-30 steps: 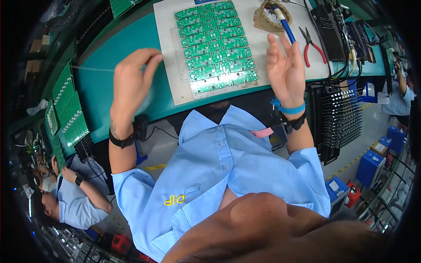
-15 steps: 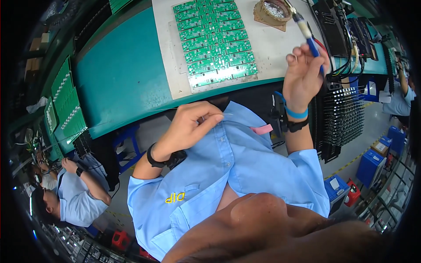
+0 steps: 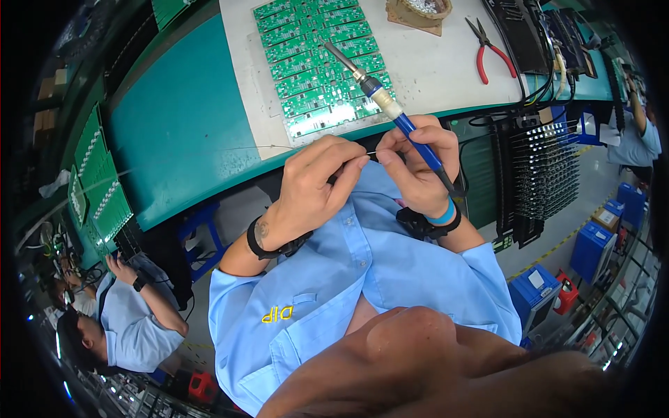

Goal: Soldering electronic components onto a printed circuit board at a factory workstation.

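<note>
Between thumb and forefinger my left hand [image 3: 317, 184] pinches a thin solder wire [image 3: 371, 152], whose tail trails off to the left over the bench. My right hand [image 3: 421, 167] is closed around a blue-handled soldering iron [image 3: 397, 115]. Its thumb and fingertip also meet at the short end of the wire, close to my left fingertips. The iron's metal tip points up and left, over a panel of green circuit boards [image 3: 293, 78] on the white mat; I cannot tell if it touches them. Both hands are in front of my chest, at the bench's near edge.
Red-handled pliers [image 3: 488, 56] lie on the white mat [image 3: 425, 73], near a round tin [image 3: 425, 10] on a brown base. Black equipment and cables [image 3: 540, 63] stand at the right. Several green boards [image 3: 101, 174] stand at the left, near a co-worker [image 3: 139, 306].
My right hand has come down and left with the soldering iron, meeting the wire by my left hand. The pliers now show fully, and the view has shifted slightly.
</note>
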`<move>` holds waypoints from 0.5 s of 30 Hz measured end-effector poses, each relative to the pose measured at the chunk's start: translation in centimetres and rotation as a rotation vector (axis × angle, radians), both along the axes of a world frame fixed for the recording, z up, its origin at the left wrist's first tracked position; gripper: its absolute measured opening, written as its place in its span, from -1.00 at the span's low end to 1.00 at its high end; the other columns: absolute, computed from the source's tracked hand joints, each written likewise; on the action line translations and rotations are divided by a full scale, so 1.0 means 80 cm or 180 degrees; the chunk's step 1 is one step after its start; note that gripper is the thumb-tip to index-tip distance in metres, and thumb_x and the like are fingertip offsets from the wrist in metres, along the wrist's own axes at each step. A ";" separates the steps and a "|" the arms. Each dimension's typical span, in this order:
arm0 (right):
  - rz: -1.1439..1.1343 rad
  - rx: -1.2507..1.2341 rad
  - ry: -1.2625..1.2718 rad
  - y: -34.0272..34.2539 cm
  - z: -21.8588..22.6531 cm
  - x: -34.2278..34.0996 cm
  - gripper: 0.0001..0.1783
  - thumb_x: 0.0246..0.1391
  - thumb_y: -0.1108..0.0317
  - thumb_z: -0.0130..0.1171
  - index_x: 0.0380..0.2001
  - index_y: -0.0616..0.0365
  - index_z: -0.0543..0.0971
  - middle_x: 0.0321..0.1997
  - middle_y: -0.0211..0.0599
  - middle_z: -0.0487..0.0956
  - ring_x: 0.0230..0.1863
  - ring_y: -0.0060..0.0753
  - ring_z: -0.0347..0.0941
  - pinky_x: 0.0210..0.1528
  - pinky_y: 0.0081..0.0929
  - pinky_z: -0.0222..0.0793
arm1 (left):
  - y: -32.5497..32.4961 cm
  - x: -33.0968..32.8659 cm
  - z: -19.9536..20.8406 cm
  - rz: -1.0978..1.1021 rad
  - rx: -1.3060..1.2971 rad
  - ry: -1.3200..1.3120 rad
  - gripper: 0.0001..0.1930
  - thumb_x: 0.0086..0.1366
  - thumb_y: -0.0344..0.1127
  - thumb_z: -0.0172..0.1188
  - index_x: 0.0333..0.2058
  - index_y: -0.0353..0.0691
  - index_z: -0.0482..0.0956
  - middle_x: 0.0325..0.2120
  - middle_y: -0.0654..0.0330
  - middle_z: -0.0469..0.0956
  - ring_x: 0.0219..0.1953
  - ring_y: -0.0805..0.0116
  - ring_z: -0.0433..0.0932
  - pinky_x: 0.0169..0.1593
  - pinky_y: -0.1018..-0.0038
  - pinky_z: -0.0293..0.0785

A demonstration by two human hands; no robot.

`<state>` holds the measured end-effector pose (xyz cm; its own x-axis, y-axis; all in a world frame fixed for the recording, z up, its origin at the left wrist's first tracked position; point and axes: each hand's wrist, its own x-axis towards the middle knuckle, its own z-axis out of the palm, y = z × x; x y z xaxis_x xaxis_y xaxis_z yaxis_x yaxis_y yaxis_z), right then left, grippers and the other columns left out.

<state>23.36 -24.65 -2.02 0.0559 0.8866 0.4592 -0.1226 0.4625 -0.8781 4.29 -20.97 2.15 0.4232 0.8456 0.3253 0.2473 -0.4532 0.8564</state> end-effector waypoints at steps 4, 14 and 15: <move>-0.0241 -0.0158 0.0066 0.000 0.012 0.000 -0.43 0.14 0.81 0.20 0.11 0.15 0.26 0.04 -0.04 0.40 -0.12 -0.28 0.58 -0.15 -0.33 0.62 | 0.012 -0.010 -0.003 0.0049 0.0633 0.0186 -0.85 0.16 -0.57 0.40 -0.29 -0.28 0.66 -0.40 0.14 0.62 -0.40 0.21 0.60 -0.34 0.32 0.47; -0.1876 0.0306 -0.1455 0.047 0.014 0.077 -0.73 0.35 0.54 0.16 0.07 0.29 0.48 -0.13 -0.11 0.58 -0.16 -0.41 0.57 -0.13 -0.44 0.54 | 0.052 -0.030 -0.005 0.0414 0.0917 0.0904 -0.87 0.16 -0.51 0.41 -0.33 -0.22 0.65 -0.41 0.21 0.57 -0.33 0.19 0.55 -0.22 0.30 0.38; -0.2206 0.0566 -0.2008 0.064 0.019 0.080 -0.74 0.31 0.52 0.23 0.03 0.31 0.53 -0.16 -0.15 0.61 -0.20 -0.46 0.57 -0.15 -0.56 0.49 | 0.052 -0.028 -0.004 0.0385 0.0930 0.0999 -0.88 0.17 -0.49 0.41 -0.33 -0.21 0.65 -0.41 0.22 0.57 -0.31 0.20 0.54 -0.21 0.31 0.36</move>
